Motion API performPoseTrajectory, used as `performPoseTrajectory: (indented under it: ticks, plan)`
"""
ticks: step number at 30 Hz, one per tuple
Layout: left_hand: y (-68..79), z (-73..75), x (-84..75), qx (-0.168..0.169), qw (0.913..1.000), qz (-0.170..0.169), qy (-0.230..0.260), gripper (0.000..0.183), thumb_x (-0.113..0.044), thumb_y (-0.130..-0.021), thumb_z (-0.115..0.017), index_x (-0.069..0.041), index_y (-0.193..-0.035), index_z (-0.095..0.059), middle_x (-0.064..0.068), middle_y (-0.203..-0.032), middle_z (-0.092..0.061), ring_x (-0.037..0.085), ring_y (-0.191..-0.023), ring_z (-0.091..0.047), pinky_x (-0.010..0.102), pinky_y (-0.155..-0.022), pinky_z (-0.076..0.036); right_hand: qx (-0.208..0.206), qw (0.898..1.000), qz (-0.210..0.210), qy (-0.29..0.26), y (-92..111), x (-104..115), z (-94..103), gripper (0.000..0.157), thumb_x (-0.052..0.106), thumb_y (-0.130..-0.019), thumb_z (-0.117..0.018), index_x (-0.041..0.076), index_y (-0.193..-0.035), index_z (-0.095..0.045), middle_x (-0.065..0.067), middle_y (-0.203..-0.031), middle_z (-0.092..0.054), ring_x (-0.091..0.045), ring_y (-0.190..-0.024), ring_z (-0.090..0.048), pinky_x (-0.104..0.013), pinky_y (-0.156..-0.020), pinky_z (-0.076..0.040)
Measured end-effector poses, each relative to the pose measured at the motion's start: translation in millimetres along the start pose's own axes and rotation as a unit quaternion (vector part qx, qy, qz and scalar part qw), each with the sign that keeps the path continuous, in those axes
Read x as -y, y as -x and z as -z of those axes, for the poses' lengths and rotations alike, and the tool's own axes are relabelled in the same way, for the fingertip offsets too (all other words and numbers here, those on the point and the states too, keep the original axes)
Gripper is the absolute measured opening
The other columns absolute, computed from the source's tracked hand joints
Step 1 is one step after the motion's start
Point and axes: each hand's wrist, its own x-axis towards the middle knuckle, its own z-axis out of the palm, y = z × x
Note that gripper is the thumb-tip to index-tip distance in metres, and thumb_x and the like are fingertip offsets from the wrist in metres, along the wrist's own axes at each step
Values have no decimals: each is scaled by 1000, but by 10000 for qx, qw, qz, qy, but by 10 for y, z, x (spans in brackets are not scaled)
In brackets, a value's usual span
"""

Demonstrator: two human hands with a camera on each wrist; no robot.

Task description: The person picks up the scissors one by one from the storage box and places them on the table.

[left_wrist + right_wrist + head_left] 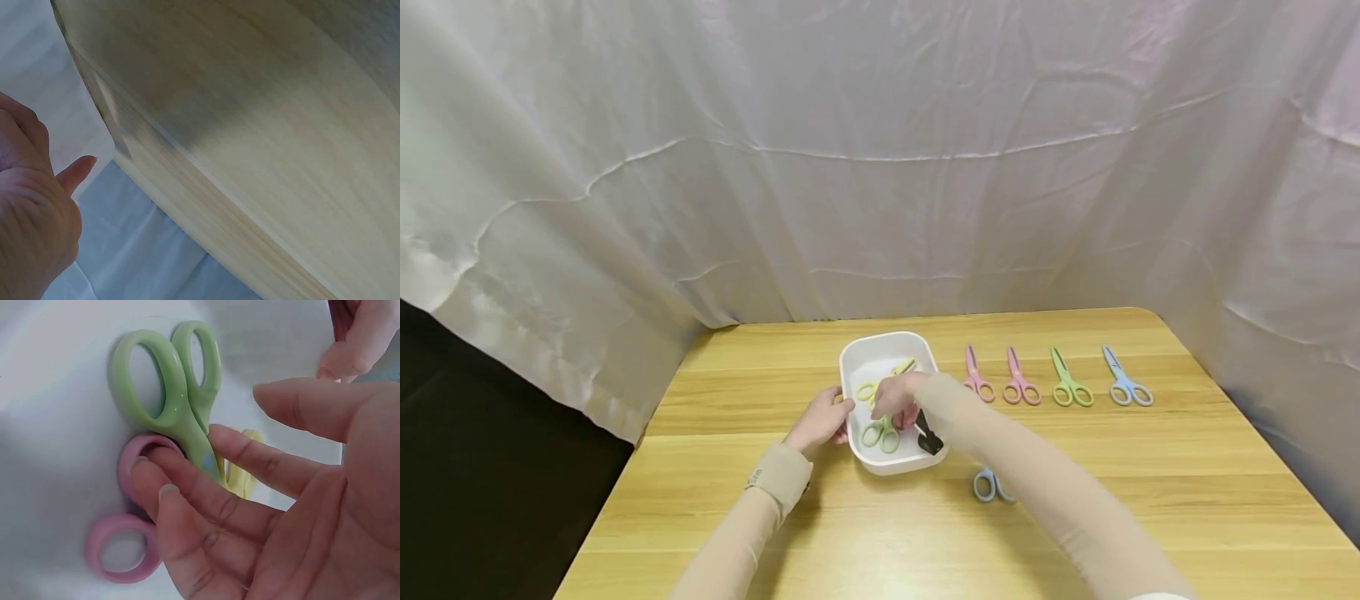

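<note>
Inside the white tub [883, 469], the right hand [901, 395], fingers loosely bent and thumb apart, touches pink scissors [95, 550] beside green scissors [192, 439], while the left hand [822, 418], grip unclear, touches the tub's left rim, more scissors [1017, 381] lying rightward of it

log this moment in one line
left hand: holds tray; right hand: in tray, touches green, pink scissors; tray: also yellow scissors; table: two pink, one green, two blue scissors

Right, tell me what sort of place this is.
Probably a makeshift tabletop workspace: a wooden table, pale cloth hung behind and beside it, and scissors lined up near a white tray.
</note>
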Motion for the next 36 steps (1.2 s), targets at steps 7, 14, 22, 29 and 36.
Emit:
performPoseTrajectory:
  ticks: [7,14,22,29,36]
  plan:
    - [13,8,-23,37,10000,52,-66,56,-16,-98,-46,7,-149,-40,2,-59,-56,5,-43,-48,15,-42,-43,-177,9997,110,99,-15,46,24,14,20,-94,-67,7,-90,-65,-3,-75,-55,-12,-67,-51,-23,-65,-51]
    - [0,3,-8,30,10000,0,-20,55,-16,-98,-45,6,-149,-41,1,-59,-56,5,-43,-48,16,-41,-43,-375,9986,-96,359,-96,85,13,22,22,-90,-73,13,-76,-57,-1,-74,-54,-10,-63,-48,-18,-57,-43]
    - [-1,7,2,-57,10000,-28,-11,54,-15,-97,-46,5,-147,-43,-1,-56,-53,5,-42,-47,17,-40,-42,-747,9933,-312,822,-98,170,-57,25,32,-87,-75,15,-79,-60,-3,-78,-61,-12,-64,-51,-19,-52,-40]
    - [4,-2,7,-55,9999,-49,-100,55,-14,-97,-46,6,-148,-42,-1,-55,-52,6,-42,-47,17,-40,-42,-1034,9856,-297,1306,27,234,-135,24,36,-87,-74,14,-91,-67,-9,-99,-73,-13,-71,-53,-26,-64,-44]
    - [2,-12,6,-70,9999,-57,-147,55,-15,-97,-47,6,-147,-43,-1,-54,-52,6,-41,-47,17,-40,-42,-889,9911,-350,923,-63,189,-112,22,32,-87,-75,13,-92,-66,-6,-93,-69,-12,-70,-53,-23,-59,-42]
